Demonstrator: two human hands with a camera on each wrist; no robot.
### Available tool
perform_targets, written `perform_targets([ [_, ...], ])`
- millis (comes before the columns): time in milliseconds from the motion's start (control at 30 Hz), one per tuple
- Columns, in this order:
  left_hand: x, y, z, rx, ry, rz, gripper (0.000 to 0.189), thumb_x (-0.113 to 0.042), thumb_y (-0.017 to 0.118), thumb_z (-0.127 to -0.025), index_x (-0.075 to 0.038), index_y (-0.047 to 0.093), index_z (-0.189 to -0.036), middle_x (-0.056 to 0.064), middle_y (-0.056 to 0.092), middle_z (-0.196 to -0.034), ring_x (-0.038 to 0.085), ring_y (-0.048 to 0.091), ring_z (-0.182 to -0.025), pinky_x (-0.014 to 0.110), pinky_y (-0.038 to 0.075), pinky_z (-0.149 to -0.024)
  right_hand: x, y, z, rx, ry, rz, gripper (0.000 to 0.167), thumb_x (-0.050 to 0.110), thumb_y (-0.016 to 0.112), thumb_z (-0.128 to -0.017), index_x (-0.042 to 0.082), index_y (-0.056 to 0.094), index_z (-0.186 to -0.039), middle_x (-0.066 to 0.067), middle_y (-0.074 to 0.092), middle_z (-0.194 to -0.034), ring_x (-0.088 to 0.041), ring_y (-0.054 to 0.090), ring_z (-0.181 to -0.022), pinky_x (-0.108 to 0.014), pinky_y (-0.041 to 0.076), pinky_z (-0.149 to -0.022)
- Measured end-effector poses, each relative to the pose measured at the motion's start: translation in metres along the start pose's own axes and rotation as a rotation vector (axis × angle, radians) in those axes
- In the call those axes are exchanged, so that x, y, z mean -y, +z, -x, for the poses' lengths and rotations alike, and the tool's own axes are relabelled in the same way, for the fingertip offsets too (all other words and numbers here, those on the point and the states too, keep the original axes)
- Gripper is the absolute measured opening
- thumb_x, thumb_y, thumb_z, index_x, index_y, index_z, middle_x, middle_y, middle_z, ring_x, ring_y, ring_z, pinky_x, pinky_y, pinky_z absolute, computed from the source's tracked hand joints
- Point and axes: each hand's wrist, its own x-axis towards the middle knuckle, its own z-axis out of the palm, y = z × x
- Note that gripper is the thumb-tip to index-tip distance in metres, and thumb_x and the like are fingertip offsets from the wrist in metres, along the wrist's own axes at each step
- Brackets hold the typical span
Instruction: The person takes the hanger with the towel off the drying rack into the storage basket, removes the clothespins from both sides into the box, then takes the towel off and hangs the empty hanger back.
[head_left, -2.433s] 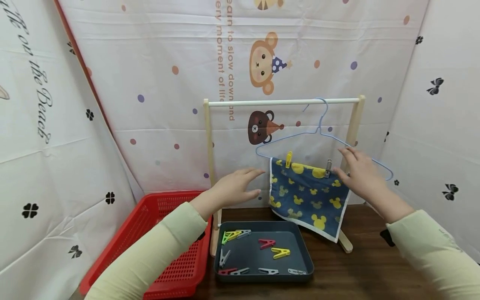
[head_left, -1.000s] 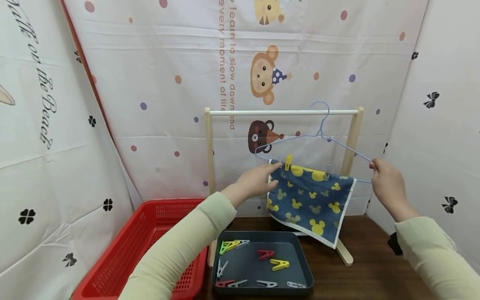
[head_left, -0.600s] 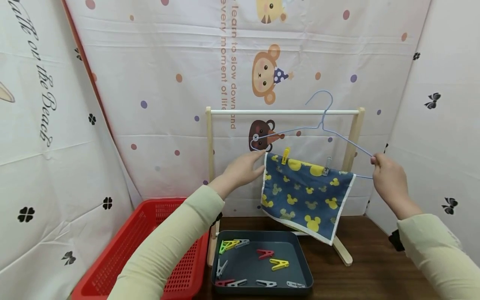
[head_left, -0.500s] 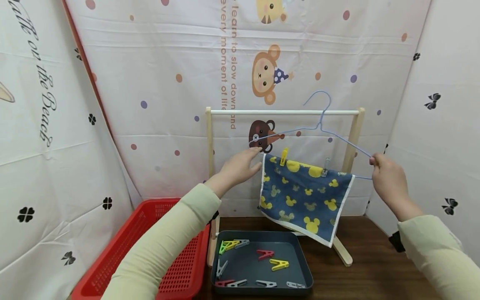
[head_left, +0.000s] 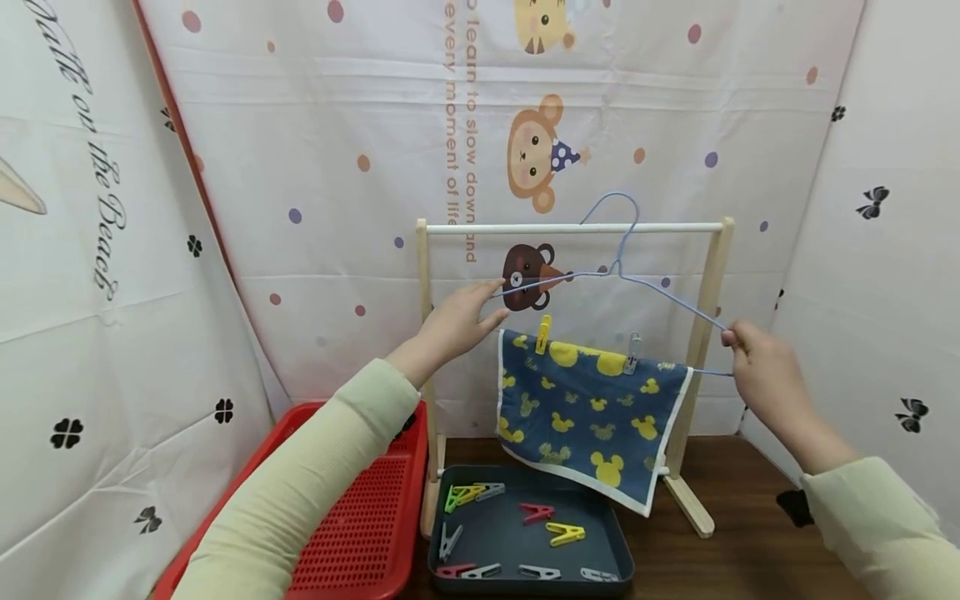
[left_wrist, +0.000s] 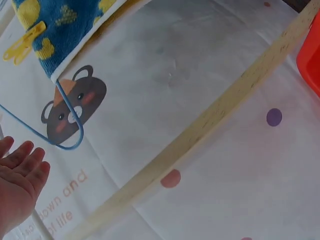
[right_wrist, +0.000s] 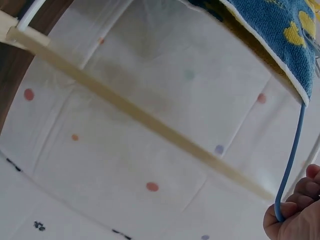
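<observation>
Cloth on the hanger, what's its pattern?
The cloth has yellow mouse-head shapes on blue; best seen in the head view.

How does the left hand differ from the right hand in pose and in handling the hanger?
The left hand is open, thumb apart from the fingers; the right hand is curled closed. The left hand is beside one end of the hanger, not gripping it; the right hand grips the other end. In the head view, the left hand sits higher than the right. Both are bare.
</observation>
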Motion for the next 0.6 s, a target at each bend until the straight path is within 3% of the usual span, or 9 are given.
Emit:
perform_targets([
  [133, 0.003, -0.007, 0.011, -0.029, -0.009, 0.053, 0.056, -0.035, 0.053, -0.107, -0.014, 0.042, -0.157, 0.011, 0.046, -0.161, 0.031, 0.042, -0.151, 0.048, 0.034, -0.124, 0.012, 0.001, 0.007, 0.012, -0.025, -0.006, 0.023, 0.006, 0.046, -0.107, -0.008, 0.06, -0.094, -0.035, 0.068, -0.092, -0.026, 0.046, -0.06, -0.028, 0.032, -0.054],
  [233, 0.007, -0.013, 0.024, -0.041, -0.007, 0.07, 0.055, -0.035, 0.055, -0.106, -0.013, 0.045, -0.155, 0.011, 0.049, -0.158, 0.031, 0.045, -0.149, 0.049, 0.036, -0.122, 0.02, 0.001, 0.013, 0.004, -0.041, -0.019, 0.022, 0.006, 0.048, -0.107, -0.006, 0.061, -0.093, -0.033, 0.069, -0.09, -0.016, 0.036, -0.057, -0.026, 0.027, -0.051],
  [433, 0.015, -0.02, 0.052, -0.023, 0.047, 0.043, 0.051, -0.03, 0.058, -0.105, -0.007, 0.052, -0.15, 0.014, 0.068, -0.136, 0.031, 0.066, -0.124, 0.049, 0.053, -0.104, 0.029, 0.002, 0.024, 0.047, -0.029, -0.05, 0.021, 0.007, 0.048, -0.107, -0.003, 0.061, -0.094, -0.029, 0.07, -0.091, -0.011, 0.035, -0.058, -0.026, 0.028, -0.052],
  [600, 0.022, -0.021, 0.07, -0.052, 0.107, 0.072, 0.043, -0.025, 0.061, -0.103, -0.006, 0.061, -0.142, 0.01, 0.077, -0.108, 0.023, 0.071, -0.096, 0.039, 0.059, -0.084, 0.036, 0.005, 0.031, 0.096, -0.031, -0.067, 0.02, 0.006, 0.049, -0.107, 0.003, 0.058, -0.089, -0.019, 0.065, -0.084, -0.015, 0.042, -0.064, -0.026, 0.031, -0.056],
])
